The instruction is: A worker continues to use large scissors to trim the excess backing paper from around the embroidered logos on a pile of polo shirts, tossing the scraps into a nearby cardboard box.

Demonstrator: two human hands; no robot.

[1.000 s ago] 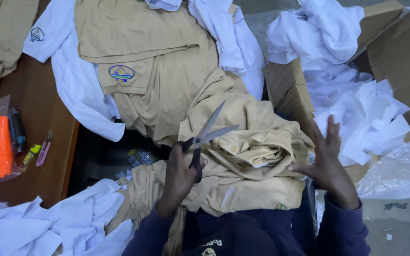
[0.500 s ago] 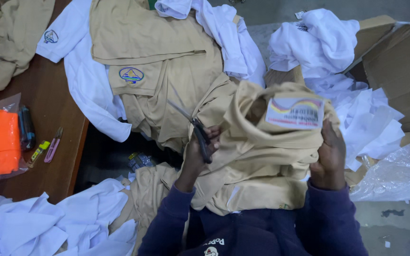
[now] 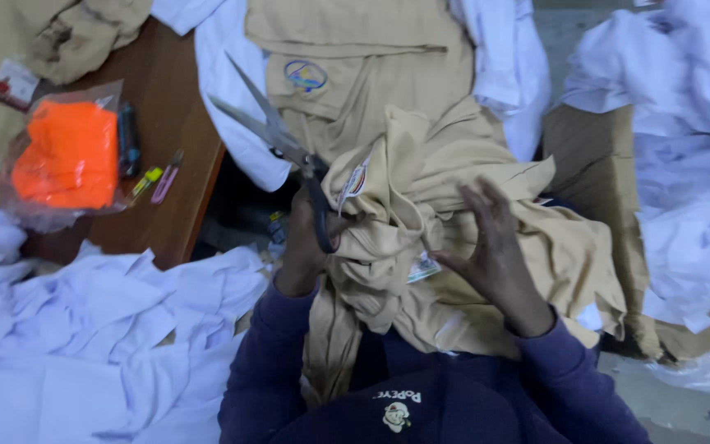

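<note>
Scissors (image 3: 277, 144) now swinging up-left, blades opening over wooden table (image 3: 166, 222) edge, versus half a second ago. Left hand (image 3: 306, 242) gripping scissor handles, fingers closed through loops. Right hand (image 3: 495, 251) resting on bunched tan shirt (image 3: 454, 197) in lap, fingers spreading open. White shirts (image 3: 100, 329) piling lower left.

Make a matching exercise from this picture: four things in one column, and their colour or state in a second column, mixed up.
Things:
1. scissors
2. folded shirt on the table
3. plastic bag
4. right hand

Descriptions:
A. holds something orange
B. blades open, held in the left hand
C. fingers spread over the bunched tan garment
D. tan, with a round badge

Pairs: 1-B, 2-D, 3-A, 4-C
</note>
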